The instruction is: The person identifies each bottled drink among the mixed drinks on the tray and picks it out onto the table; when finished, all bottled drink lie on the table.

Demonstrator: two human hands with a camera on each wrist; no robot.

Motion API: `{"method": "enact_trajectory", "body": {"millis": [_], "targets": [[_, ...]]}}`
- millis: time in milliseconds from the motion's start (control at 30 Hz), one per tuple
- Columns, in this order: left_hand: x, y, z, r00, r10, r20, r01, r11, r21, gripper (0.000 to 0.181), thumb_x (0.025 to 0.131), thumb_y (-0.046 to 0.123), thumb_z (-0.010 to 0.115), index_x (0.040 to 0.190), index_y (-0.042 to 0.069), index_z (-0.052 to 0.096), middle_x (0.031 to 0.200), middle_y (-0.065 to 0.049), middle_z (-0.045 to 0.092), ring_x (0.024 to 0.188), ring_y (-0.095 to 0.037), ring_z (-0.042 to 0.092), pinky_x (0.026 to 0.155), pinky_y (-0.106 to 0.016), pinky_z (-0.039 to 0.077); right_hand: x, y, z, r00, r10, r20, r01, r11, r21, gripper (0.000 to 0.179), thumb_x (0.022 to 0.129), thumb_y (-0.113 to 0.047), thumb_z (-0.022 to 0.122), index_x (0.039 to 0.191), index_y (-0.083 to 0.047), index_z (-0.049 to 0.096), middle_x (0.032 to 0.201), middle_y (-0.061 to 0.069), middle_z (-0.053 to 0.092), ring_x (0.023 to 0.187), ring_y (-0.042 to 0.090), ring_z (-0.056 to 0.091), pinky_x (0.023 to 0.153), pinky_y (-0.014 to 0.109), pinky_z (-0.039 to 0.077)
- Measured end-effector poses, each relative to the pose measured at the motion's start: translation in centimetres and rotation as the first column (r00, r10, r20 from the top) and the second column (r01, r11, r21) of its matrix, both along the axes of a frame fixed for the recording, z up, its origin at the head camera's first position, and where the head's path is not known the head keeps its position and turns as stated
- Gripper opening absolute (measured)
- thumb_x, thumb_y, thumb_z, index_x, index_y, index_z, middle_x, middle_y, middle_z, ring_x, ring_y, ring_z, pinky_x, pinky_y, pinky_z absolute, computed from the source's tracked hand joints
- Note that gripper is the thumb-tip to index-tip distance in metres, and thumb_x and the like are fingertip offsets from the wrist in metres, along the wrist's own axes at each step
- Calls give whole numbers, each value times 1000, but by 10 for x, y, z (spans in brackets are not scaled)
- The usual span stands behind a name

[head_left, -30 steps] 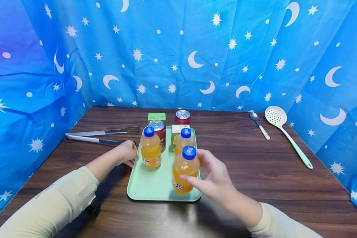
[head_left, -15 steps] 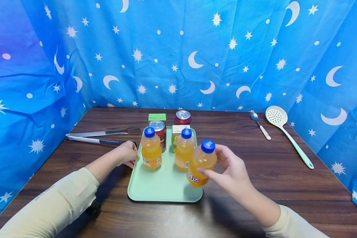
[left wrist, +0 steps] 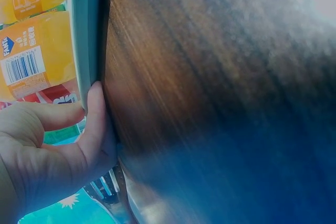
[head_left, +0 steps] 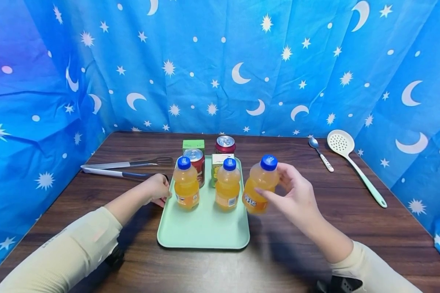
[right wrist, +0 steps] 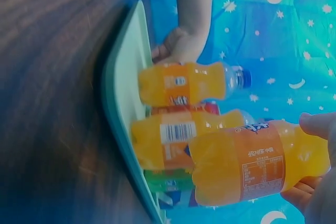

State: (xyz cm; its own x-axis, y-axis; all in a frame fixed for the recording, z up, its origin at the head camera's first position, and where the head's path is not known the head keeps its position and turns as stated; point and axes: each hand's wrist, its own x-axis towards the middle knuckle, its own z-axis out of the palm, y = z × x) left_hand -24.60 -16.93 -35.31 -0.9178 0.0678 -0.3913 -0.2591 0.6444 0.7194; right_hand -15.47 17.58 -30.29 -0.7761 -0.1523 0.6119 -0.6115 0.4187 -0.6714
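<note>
My right hand (head_left: 300, 197) grips an orange soda bottle (head_left: 261, 183) with a blue cap, thumb on the near side. That bottle hangs just beyond the right edge of the green tray (head_left: 201, 234), its base lifted in the right wrist view. At the tray's left rim, my left hand (left wrist: 58, 145) pinches the edge between thumb and fingers. Two more orange soda bottles stand upright on the tray, a left bottle (head_left: 186, 187) and a right bottle (head_left: 227, 189). Behind them are a red can (head_left: 194, 155) and a green-and-white drink carton (head_left: 221, 160), both partly hidden.
Farther back are a green box (head_left: 193, 144) and a second red can (head_left: 225, 143). Tongs (head_left: 117, 165) lie on the table left of the tray. To the right lie a small spoon (head_left: 320, 154) and a slotted skimmer (head_left: 355, 167). A blue patterned curtain (head_left: 220, 61) surrounds the table.
My right hand has carried its bottle rightward and farther back, from over the tray's near right part to beyond its right edge. My left hand has stayed at the rim.
</note>
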Motion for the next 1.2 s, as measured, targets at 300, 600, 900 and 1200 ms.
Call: {"method": "enact_trajectory", "body": {"millis": [300,600,900,1200], "targets": [[-1,-1,-1,1000,-2,2,2,1000,12,11,86,-8,57,86,-4,47,79,-17,51,64,-23,56,56,-33,57,-20,5,6,999,-49,-9,48,999,-22,54,72,2,78,118,2,51,112,10,61,103,19,60,86,17,47],[-1,-1,0,1000,-11,-3,11,1000,4,10,87,-7,57,87,-5,47,79,-17,51,63,-23,56,56,-33,57,-41,12,2,995,-97,-21,97,995,-25,51,75,-4,78,117,0,50,113,9,62,103,18,61,86,18,48],[1,1,0,1000,-14,-4,14,1000,6,11,86,-8,57,83,-3,47,78,-17,52,63,-22,56,56,-32,57,-60,19,-1,989,-139,-48,139,990,-1,54,73,-5,79,118,2,50,113,14,62,102,24,61,85,25,51],[-2,1,1,1000,-18,8,18,1000,-5,11,86,-9,56,87,-5,47,80,-18,52,63,-23,57,56,-33,57,-78,21,2,982,-186,-18,187,982,18,55,77,-16,78,119,2,48,114,14,61,104,24,60,86,43,51]]}}
